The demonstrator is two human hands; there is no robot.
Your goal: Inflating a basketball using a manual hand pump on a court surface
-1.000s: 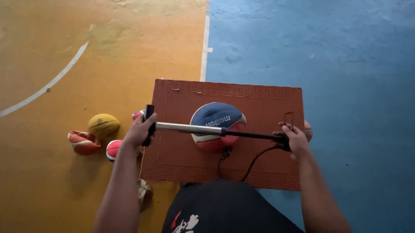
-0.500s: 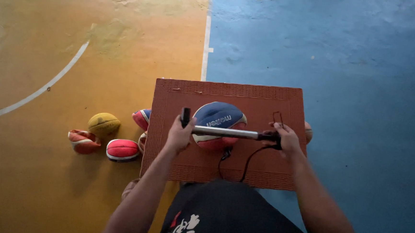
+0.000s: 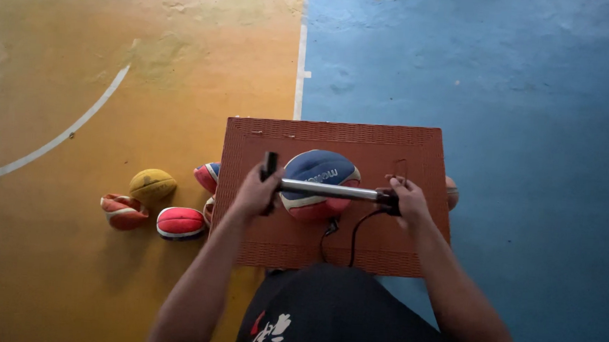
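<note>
1. I see my left hand closed around the black handle of a hand pump; the handle stands across the pump, and the hand is at the left end of it.
2. My right hand is closed around the black end of the pump at the right side, where a thin black hose comes out and goes down toward me.
3. The silver tube of the pump lies level between the two hands, and it crosses directly over a partly flat ball, blue on top with red and white below.
4. This ball lies between my hands, nearer to the left one, near the middle of a brown-red ribbed mat.
5. I cannot tell if the tube touches the ball or only passes above it.
6. The mat lies on the painted floor, over the white line where yellow meets blue.
7. To the left of the mat, on the yellow floor, there are some deflated balls: a yellow one, a red and white one, an orange one, and one more just at the edge of the mat.
8. At the right edge of the mat another ball is partly hidden.
</note>
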